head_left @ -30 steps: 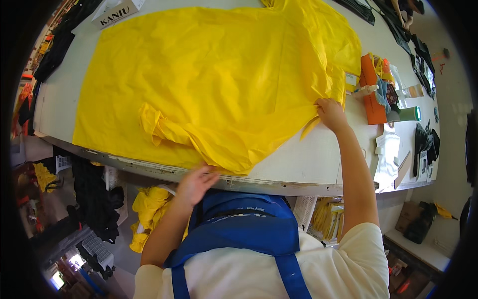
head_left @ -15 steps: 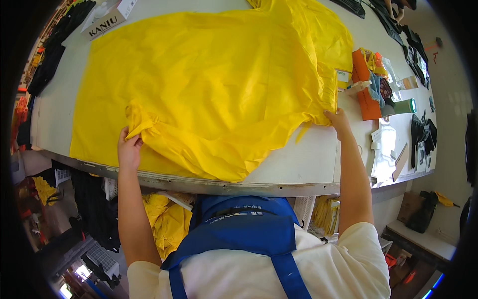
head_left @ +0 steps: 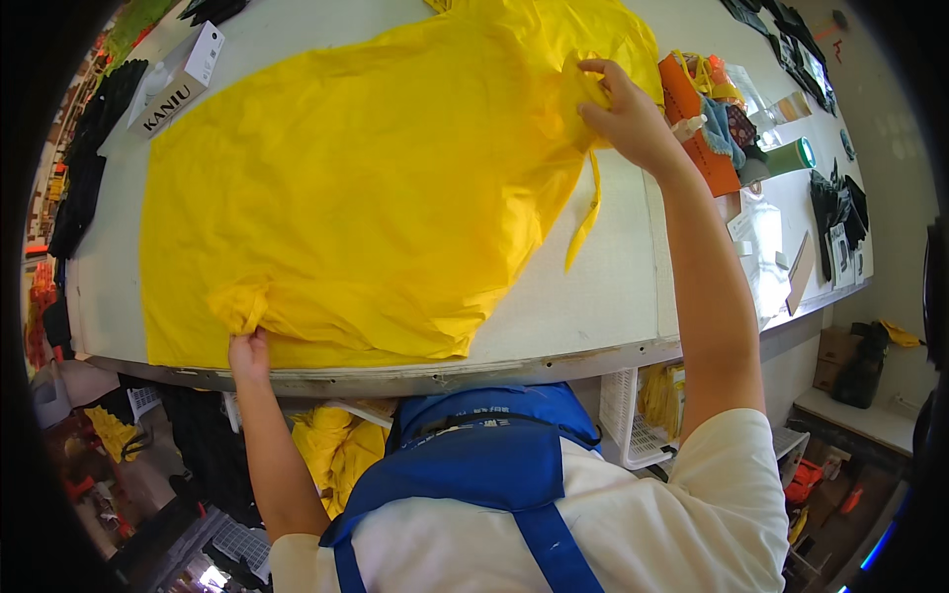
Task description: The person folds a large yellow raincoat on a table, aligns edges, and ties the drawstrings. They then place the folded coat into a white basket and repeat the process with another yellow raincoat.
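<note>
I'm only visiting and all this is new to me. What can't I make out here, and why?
All in the head view:
- Yellow cloth: its far end is cut off by the top edge.
- Right hand: some fingers are hidden behind the hand itself, so its grip is unclear.
- Orange box: its wall hides the lower contents.
- Black item: cut off by the top edge.

At my left fingers [head_left: 257,337]: cloth [head_left: 376,178] on table [head_left: 623,287] | right of my right fingers [head_left: 605,72]: box [head_left: 708,164] | beyond my left fingers: carton [head_left: 169,109]

A green cylinder [head_left: 787,159] lies near an orange box [head_left: 714,169] — both at right.
</note>
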A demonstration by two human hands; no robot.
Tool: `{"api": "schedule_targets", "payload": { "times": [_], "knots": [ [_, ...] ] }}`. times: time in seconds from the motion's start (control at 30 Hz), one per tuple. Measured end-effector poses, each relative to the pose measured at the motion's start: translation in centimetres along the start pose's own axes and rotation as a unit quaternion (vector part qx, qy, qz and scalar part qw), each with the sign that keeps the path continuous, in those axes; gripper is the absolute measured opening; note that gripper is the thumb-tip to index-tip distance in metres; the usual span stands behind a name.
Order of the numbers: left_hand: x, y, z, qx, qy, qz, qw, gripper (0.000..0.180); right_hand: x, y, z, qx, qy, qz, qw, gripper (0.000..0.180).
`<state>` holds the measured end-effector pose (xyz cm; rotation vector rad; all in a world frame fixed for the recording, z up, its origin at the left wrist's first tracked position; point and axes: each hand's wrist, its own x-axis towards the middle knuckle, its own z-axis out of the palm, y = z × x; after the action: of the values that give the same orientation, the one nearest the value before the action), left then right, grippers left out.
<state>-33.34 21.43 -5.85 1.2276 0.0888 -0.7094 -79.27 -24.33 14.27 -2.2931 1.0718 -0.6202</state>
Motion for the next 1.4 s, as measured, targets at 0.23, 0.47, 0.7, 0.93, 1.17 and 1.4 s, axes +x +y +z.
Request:
{"api": "schedule_targets", "payload": {
  "times": [0.23, 0.47, 0.7, 0.93, 1.17, 1.4],
  "knots": [
    [-3.6, 3.1, -0.7, -0.013, -0.113, -0.087, 0.99, 0.037, -5.8, 9.7, -2.0, -0.431, -0.094, 0.27, 0.856, 0.044],
    [-5.0, 5.9, 1.4, 0.09, -0.101, -0.162, 0.977, 0.074, -11.0, 3.2, 10.7, -0.258, -0.061, -0.048, 0.963, 0.048],
    [-3.5, 3.1, 6.4, 0.468, -0.046, 0.061, 0.88, 0.072, -7.7, 5.6, 12.3, -0.221, -0.249, -0.006, 0.943, 0.034],
    [-2.5, 7.0, 5.9, 0.174, -0.167, 0.149, 0.959, 0.045, -9.1, 5.4, 12.2, -0.271, -0.062, 0.021, 0.96, 0.042],
    [-3.4, 8.4, 0.9, 0.248, -0.211, -0.207, 0.923, 0.05, -19.8, -9.9, 20.7, -0.146, -0.195, -0.155, 0.957, 0.044],
    [-2.9, 8.9, 2.2, 0.11, -0.201, 0.004, 0.973, 0.037, -18.7, -11.2, 18.0, -0.148, -0.218, -0.235, 0.936, 0.036]
  ]
}}
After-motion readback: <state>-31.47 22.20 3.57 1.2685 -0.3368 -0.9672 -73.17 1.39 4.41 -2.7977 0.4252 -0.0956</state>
